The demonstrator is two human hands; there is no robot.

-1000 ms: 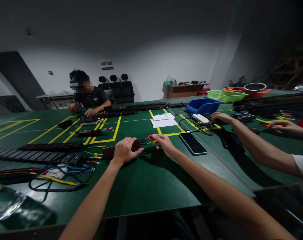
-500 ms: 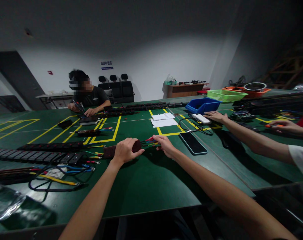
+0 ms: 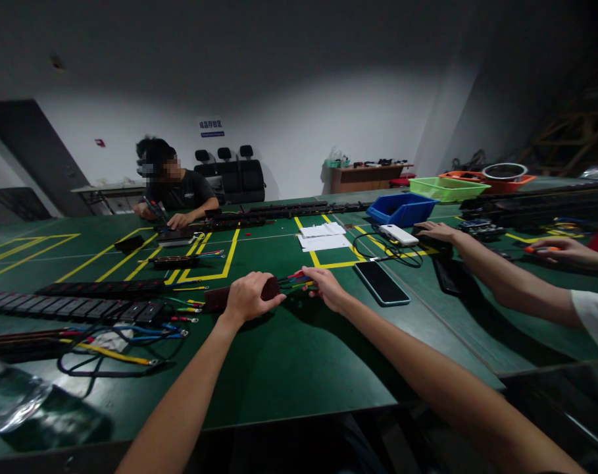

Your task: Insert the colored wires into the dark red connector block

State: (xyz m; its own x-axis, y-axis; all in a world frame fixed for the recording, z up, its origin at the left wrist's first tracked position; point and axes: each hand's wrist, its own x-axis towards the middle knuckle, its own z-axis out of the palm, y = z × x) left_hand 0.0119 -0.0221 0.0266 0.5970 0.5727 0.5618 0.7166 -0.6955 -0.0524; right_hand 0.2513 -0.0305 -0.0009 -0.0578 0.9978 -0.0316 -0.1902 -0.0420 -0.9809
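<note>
My left hand [image 3: 249, 296] is wrapped over a dark reddish-brown block-like part [image 3: 216, 299], whose end shows beside my thumb. Coloured wires [image 3: 289, 282], among them red, blue and green-yellow, come out of that end. Their tips are pinched between the fingers of my right hand [image 3: 323, 288]. Left of my hands lie long black socket strips [image 3: 76, 307] with coloured leads ending in ring terminals [image 3: 194, 311]. Nearer to me, thicker blue and yellow cables [image 3: 116, 355] with metal lugs rest on the green table [image 3: 279, 382].
A phone [image 3: 381, 283] lies right of my right hand. Behind it are a white power bank [image 3: 401, 235], black cable, papers [image 3: 323, 237] and a blue bin [image 3: 402, 209]. A co-worker's hands [image 3: 437, 230] work at the right; another person [image 3: 175, 187] sits across the table.
My hands and the wires stay nearly still. The co-worker's nearer hand at the right has shifted slightly rightward, away from the power bank.
</note>
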